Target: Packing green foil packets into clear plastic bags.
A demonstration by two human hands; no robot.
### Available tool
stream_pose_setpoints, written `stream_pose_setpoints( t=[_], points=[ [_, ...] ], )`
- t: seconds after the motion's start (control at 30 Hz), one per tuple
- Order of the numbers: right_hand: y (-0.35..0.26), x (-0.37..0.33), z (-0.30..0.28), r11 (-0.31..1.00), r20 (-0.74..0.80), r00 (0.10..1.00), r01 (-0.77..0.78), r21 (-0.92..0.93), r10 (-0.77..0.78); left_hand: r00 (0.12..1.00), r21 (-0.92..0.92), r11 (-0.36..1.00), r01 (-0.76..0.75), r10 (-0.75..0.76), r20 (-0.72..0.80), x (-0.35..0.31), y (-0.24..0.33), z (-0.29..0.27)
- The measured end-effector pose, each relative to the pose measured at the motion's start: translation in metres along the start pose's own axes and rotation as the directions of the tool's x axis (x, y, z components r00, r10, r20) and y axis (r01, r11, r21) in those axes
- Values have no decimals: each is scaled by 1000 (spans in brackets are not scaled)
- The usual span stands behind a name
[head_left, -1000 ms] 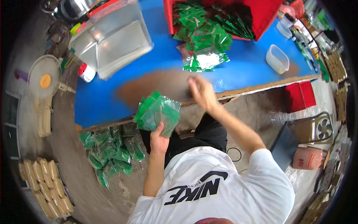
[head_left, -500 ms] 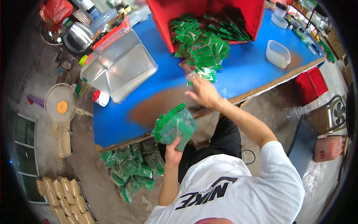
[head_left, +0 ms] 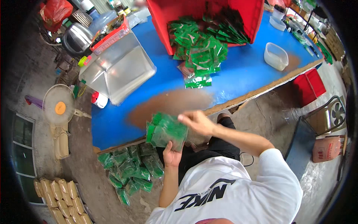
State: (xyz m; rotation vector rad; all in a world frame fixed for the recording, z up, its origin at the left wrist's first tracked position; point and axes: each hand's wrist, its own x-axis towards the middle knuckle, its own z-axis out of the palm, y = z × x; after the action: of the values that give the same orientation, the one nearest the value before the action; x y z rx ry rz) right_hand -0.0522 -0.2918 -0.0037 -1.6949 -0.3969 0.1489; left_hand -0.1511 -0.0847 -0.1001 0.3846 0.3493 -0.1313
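In the head view, your left hand [head_left: 172, 158] pinches a fanned stack [head_left: 165, 135] of green packets under the thumb by the table's [head_left: 238, 71] near edge, perhaps to leave their upper ends free. Your right hand [head_left: 199, 123] has its fingertips at the stack's right edge; you can't tell whether they grip. The red bin [head_left: 181, 9] faces you, probably for easy reach, its loose packets [head_left: 203, 56] spilling out. The clear tub's [head_left: 276, 58] contents are unclear.
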Motion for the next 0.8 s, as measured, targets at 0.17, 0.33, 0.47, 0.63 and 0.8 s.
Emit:
stream_pose_setpoints(
  t=[0.17,0.33,0.47,0.63,0.8],
  points=[
    [50,91,-89,398,-177,900,-5,-918,-397,993,221,969,-114,107,45,-8,2,-13],
    [32,16,-40,446,483,827,563,-696,-290,970,52,998,17,-29,241,-28,18,-41],
    [43,-13,0,569,384,785,618,-543,-486,956,-142,984,109,-64,288,-21,15,-59],
    [4,-11,29,964,92,988,-142,223,125,941,-82,996,42,-12,337,-12,5,-7],
    [33,89,-29,516,-351,828,-89,-852,-437,995,27,999,-34,31,95,-14,6,-17]
  ],
)
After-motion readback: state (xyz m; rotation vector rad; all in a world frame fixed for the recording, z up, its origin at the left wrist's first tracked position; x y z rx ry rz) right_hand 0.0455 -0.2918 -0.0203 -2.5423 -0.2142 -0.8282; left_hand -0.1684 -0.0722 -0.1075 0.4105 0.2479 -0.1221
